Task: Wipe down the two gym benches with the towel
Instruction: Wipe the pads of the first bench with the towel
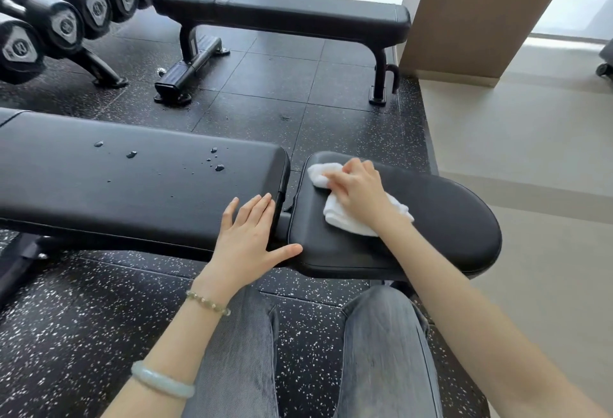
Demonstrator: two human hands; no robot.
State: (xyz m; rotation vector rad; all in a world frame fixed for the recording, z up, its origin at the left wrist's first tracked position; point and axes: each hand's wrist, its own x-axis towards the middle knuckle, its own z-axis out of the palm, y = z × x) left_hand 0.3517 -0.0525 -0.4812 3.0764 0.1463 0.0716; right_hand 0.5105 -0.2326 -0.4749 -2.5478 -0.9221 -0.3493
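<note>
The near black bench (pixel 132 192) runs across the middle of the view, with several water drops (pixel 217 167) on its long back pad. Its rounded seat pad (pixel 447 218) lies to the right. My right hand (pixel 356 187) presses a crumpled white towel (pixel 335 215) onto the seat pad's far left part, fingers curled over the cloth. My left hand (pixel 250 235) rests flat at the right end of the back pad, fingers straight, thumb reaching across the gap toward the seat pad. The second black bench (pixel 298 11) stands farther back.
A rack of black dumbbells (pixel 66 19) fills the upper left. A tan pillar (pixel 471 12) rises at the upper right beside bright windows. Speckled rubber tiles (pixel 265 92) cover the floor between the benches, and beige flooring (pixel 530 152) begins at the right. My knees in grey jeans show below.
</note>
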